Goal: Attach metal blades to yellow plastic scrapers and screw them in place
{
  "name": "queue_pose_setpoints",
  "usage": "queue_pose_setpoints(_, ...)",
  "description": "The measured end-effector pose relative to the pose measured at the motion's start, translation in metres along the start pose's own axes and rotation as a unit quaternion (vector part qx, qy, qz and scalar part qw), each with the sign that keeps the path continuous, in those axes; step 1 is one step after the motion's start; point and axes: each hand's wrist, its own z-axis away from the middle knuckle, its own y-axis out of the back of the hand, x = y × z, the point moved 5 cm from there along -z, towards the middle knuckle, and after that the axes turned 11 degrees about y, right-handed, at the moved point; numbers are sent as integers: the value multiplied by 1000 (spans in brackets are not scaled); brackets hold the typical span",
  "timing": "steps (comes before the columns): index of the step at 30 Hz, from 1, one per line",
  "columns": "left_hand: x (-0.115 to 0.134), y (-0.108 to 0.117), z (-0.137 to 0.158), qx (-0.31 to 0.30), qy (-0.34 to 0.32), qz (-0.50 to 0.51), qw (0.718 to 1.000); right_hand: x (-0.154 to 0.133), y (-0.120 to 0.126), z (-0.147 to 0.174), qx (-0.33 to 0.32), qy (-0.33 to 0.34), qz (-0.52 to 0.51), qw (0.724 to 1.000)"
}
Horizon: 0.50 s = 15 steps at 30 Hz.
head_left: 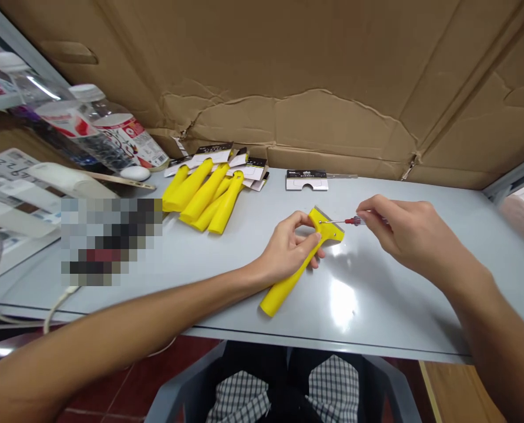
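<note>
A yellow scraper [288, 282] with a metal blade edge lies tilted over the table, its wide head pointing up and right. My left hand [288, 247] is closed around its neck, thumb on top. Two screws show on the scraper's head. Between the fingers of my right hand [398, 226] is a screwdriver [354, 221] with a red collar and a clear handle. Its thin shaft reaches left, and the tip meets the upper-left screw. My right fingers hide most of the handle.
Several yellow scrapers [200, 188] with card sleeves lie piled at the back left. A loose card sleeve [306, 181] rests near the cardboard wall [332, 129]. Plastic bottles [125, 132], a white mouse [135, 173] and a white cable [54, 308] occupy the left side. A blurred patch covers something there.
</note>
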Motion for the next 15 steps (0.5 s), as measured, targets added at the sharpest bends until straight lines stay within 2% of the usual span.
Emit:
queue_pose_setpoints(7,3,1,0,7,-3,-4,1000,-9,6,-4,81,101,-96,987)
queue_pose_setpoints(11,4,-1,1,4,-1,0,1000,-8,5,-5,101,73,-169,978)
queue_pose_setpoints(15,4,0,0,11,-6,-1,1000,-4,0,-5,73,38,-150,985)
